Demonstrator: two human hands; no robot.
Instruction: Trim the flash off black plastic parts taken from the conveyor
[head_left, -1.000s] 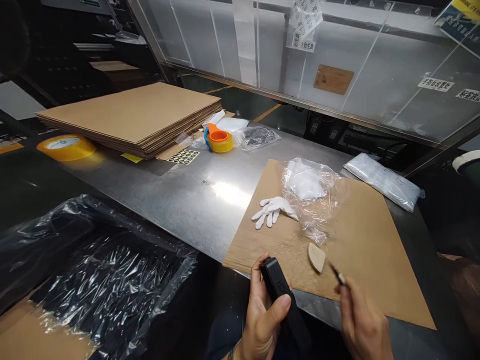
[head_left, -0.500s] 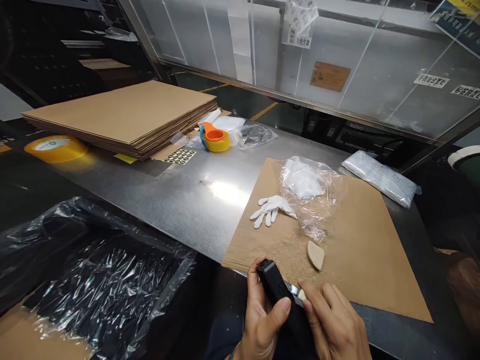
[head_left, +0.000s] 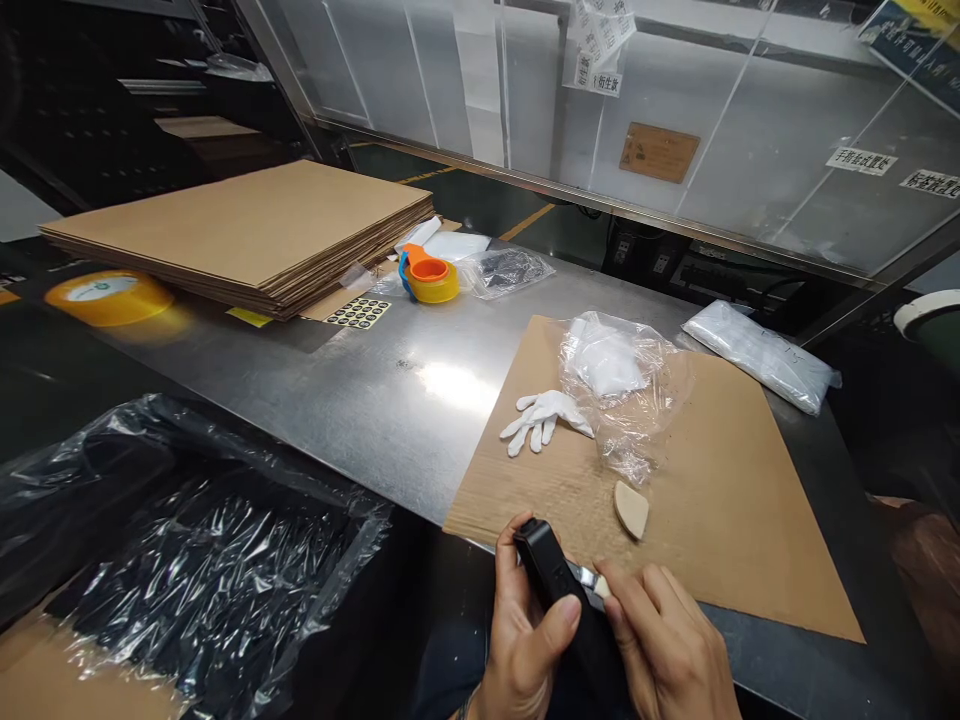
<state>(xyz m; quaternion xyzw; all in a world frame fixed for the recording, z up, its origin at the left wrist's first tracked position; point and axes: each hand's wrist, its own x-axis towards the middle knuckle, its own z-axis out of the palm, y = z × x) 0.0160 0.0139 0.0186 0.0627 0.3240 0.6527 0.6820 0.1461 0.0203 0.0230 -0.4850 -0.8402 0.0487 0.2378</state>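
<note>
My left hand grips a black oblong device at the table's near edge, thumb across its face. My right hand is closed beside it, pinching a thin tool with a pale tip against the device's side. Just beyond lies a small beige wedge on a brown cardboard sheet. A white glove and a crumpled clear bag with white contents lie farther back on the same sheet.
The steel table carries a stack of flat cardboard, an orange tape dispenser, a sheet of round stickers and a sealed clear packet. A box lined with black plastic stands at left.
My right hand moved left from beside the beige wedge to the black device and set the thin tool's tip against it. The left hand kept its grip.
</note>
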